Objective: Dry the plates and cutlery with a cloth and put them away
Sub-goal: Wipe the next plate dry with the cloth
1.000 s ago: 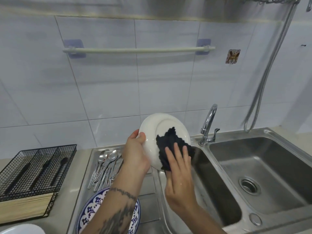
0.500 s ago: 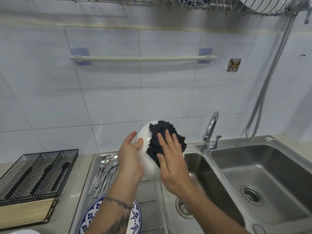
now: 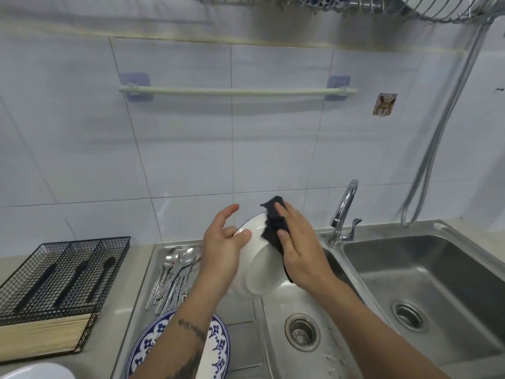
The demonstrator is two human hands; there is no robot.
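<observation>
A white plate is held tilted above the left sink basin, its underside towards me. My left hand grips its left rim, thumb on the edge and fingers behind. My right hand presses a dark cloth against the plate's right rim with straight fingers. Several spoons and other cutlery lie on the steel draining board. A blue-patterned plate lies below them, partly hidden by my left forearm.
A black wire cutlery basket with dark-handled utensils stands on the counter at left, a bundle of pale sticks in its front section. A tap stands between two steel basins. A wire dish rack hangs overhead. Another white dish shows bottom left.
The plate has turned, so its underside now faces me. My right hand slid the cloth from the plate's face to its right rim. The view has tilted upward.
</observation>
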